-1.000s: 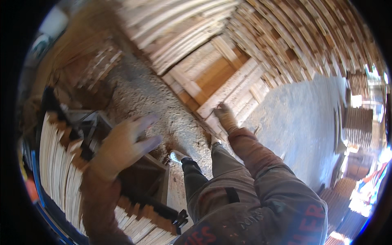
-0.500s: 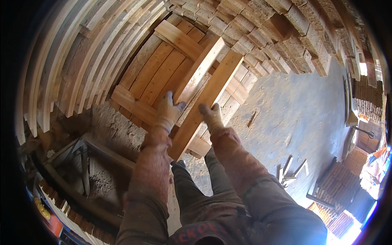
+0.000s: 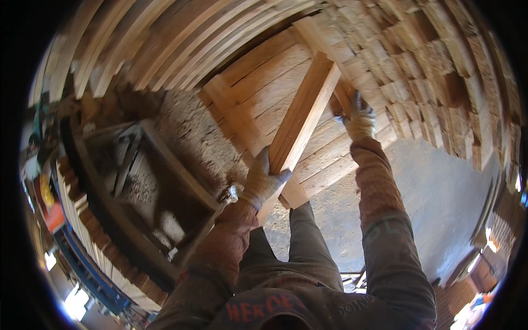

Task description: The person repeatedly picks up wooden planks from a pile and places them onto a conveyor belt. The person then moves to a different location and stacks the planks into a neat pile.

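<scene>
A long, squared wooden board (image 3: 306,110) slants across a wooden panel of planks (image 3: 275,91). My left hand (image 3: 263,180), in a pale work glove, grips the board's near part, with the thumb on its right side. My right hand (image 3: 361,121), also gloved, is at the panel's right side by a crosspiece (image 3: 344,94). Its thumb and fingers are spread apart; motion blurs them, and whether they touch the wood is unclear. Another crosspiece (image 3: 236,118) runs along the panel's left part. The second board held earlier cannot be told apart now.
Stacked boards (image 3: 192,41) rise at the far left, and a stack of rough board ends (image 3: 434,82) stands at the right. A wooden frame (image 3: 179,165) is on the left, over sawdust (image 3: 190,121). Grey floor (image 3: 429,203) extends at the right.
My view has turned, so the panel appears further right. My right hand has come away from the board it held and moved out to the panel's right side. My left hand keeps hold of a board.
</scene>
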### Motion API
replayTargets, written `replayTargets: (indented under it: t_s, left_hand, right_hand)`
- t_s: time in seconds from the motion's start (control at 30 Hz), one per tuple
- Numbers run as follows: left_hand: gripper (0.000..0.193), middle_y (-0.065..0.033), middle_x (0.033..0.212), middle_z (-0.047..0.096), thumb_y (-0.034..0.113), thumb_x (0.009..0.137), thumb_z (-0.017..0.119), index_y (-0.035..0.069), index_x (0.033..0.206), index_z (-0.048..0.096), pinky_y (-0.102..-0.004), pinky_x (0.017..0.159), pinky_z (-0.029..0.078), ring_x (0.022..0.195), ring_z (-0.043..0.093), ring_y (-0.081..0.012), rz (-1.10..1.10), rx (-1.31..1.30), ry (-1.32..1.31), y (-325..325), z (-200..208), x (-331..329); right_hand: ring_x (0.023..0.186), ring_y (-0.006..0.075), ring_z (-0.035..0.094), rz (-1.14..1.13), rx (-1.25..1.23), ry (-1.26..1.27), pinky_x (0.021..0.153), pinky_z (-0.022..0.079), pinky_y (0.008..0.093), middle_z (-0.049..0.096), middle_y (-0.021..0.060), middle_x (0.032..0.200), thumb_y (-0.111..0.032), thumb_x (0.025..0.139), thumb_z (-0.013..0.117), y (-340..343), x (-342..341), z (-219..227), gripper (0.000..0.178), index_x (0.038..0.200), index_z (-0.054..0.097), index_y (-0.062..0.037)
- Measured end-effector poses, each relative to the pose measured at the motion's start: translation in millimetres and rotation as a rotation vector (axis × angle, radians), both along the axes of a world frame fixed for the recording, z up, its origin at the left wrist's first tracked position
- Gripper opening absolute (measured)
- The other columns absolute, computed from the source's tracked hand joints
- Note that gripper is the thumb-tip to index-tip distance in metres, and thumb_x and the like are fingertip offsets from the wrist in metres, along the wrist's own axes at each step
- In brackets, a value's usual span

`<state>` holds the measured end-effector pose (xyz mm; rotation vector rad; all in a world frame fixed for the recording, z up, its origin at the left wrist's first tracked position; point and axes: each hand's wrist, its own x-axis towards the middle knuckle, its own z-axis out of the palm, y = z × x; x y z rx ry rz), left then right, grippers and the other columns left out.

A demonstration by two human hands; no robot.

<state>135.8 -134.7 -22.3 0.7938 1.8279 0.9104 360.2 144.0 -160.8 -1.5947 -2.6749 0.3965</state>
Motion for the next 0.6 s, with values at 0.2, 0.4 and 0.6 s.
replayTargets:
  t_s: [0.2,0.4,0.6]
  left_hand:
    - [0.063,-0.0083,0.119,0.065,0.011,0.082,0.083,0.001,0.136,0.051,-0.035,0.093,0.054,0.107,0.063,-0.0202,0.593,0.002,-0.122,-140,48,19]
    - [0.056,-0.0063,0.114,0.066,0.009,0.087,0.081,0.002,0.135,0.053,-0.0341,0.088,0.055,0.1,0.065,-0.0191,0.921,0.001,-0.13,-200,15,37]
    - [0.056,-0.0068,0.111,0.067,0.008,0.086,0.081,0.003,0.134,0.052,-0.0335,0.085,0.056,0.097,0.066,-0.0196,0.976,0.114,-0.216,-180,9,31]
  right_hand:
    - [0.102,0.0498,0.061,-0.074,-0.309,0.253,0.074,0.058,0.0568,0.049,0.0324,0.132,-0.044,0.08,0.085,-190,-48,56,0.111,0.166,0.017,-0.0267]
    - [0.136,0.047,0.04,0.043,-0.396,-0.049,0.111,0.033,0.0622,0.033,0.0258,0.157,-0.045,0.08,0.083,-302,-132,84,0.12,0.167,0.001,-0.0318]
    - [0.123,0.0454,0.057,0.033,-0.601,0.119,0.099,0.051,0.0512,0.047,0.0242,0.149,-0.033,0.08,0.081,-273,-121,82,0.115,0.168,0.008,-0.0212]
